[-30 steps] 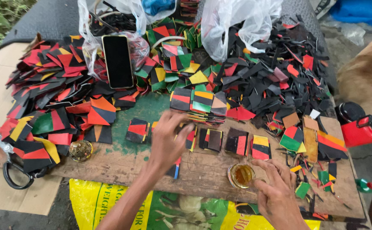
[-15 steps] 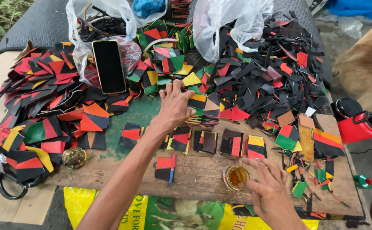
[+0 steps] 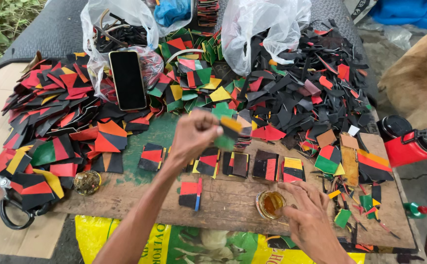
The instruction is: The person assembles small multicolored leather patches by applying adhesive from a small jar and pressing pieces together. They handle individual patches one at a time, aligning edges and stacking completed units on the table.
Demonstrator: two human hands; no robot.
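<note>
Change: half a second ago we had our left hand (image 3: 194, 134) spread flat on the stacked pieces at the heap's edge; now it is lifted clear of them and clenched around a small piece (image 3: 228, 133), and the view sits a little closer.
Piece: we see a small, blurred flat bit, yellow-orange on top and green below, sticking out from the right side of the fist, pinched between thumb and fingers.
Where it is: it hangs in the air above the row of little red-and-black stacks (image 3: 238, 164) on the wooden board (image 3: 233, 203), touching none of them.
Right hand: our right hand (image 3: 311, 220) rests on the board's near edge, fingers loosely spread and gripping nothing, fingertips just beside the small jar of amber liquid (image 3: 270, 204).
Nearby: one red, black and blue piece (image 3: 190, 193) lies alone on the board below the fist.
Further out: a black phone (image 3: 128, 79) lies on a clear plastic bag (image 3: 101, 29) amid the heap of coloured offcuts (image 3: 62, 122).
Edges: scissors (image 3: 8, 205) sit at far left, a red container (image 3: 411, 144) at far right, and a tan dog (image 3: 418, 83) beyond it.
</note>
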